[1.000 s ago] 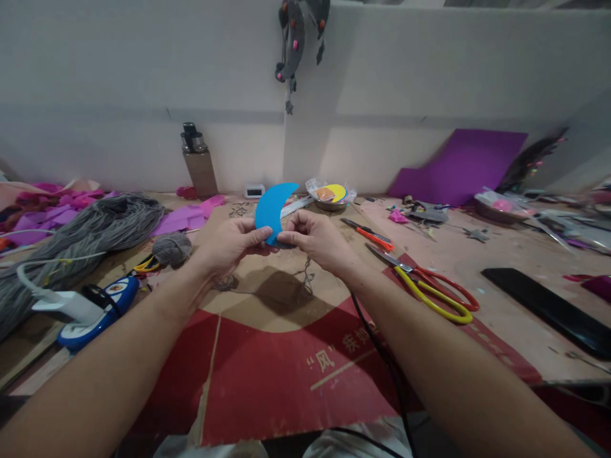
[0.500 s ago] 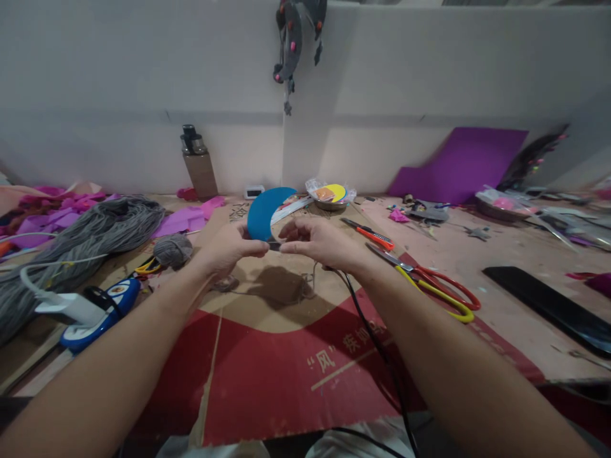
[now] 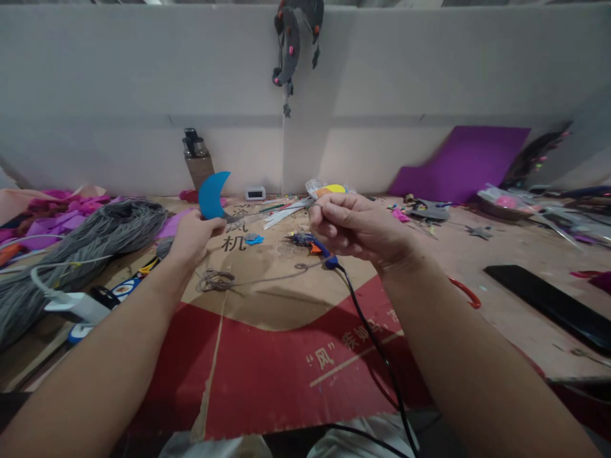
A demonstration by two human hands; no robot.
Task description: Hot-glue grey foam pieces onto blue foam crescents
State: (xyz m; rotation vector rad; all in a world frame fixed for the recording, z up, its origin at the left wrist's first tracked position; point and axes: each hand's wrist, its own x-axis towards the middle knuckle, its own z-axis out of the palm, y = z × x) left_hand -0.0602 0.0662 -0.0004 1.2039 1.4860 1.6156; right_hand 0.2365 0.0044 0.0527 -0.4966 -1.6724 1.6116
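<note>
Beyond a loose yarn coil (image 3: 217, 280), the left hand (image 3: 195, 234) pinches a blue crescent (image 3: 210, 197) by its lower end, long axis near upright, hollow side facing the right hand (image 3: 358, 230), well apart, fingertips pressed together (on what, I cannot tell).

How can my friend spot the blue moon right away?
Find the red and tan cardboard. Toward its far left, the left hand holds up the blue moon. It's plain blue, while the crescent hanging by the wall is grey with coloured dots.

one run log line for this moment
left hand: holds blue crescent | right hand: pinched, contents unclear | coiled yarn: on cardboard
</note>
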